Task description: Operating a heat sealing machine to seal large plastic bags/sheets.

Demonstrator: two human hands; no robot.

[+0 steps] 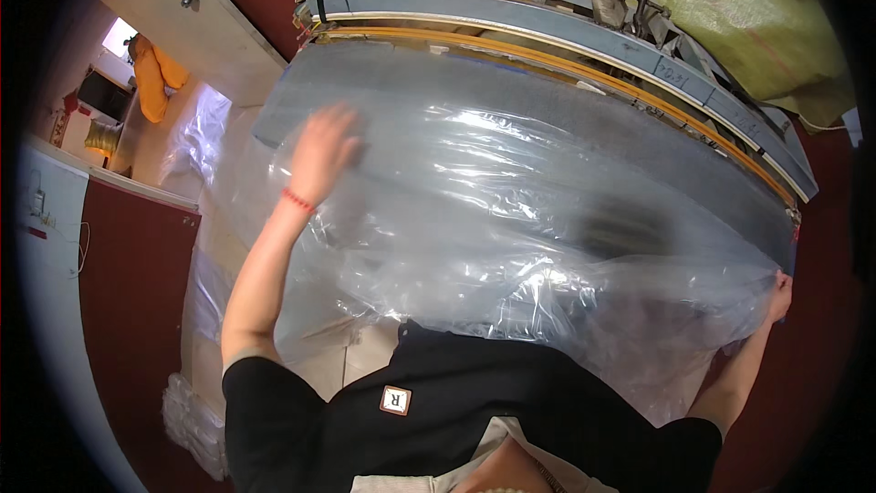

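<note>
Clear plastic sheet (511,219) spread over a long grey pad (639,160) on the surface, covering most of it. Left hand (321,153) lies on the sheet near the pad's left end, fingers blurred; cannot tell whether flat or pinching. Right hand (779,296) at the pad's right end, fingers closed on the sheet's edge. Metal rail (566,23) runs behind the pad.

I have one view only, from the head camera, looking steeply down and forward over the person's own chest (edges bend at the fisheye rim). It sits close to the plastic sheet (511,210) nearby, the grey table (657,141) farther off.
</note>
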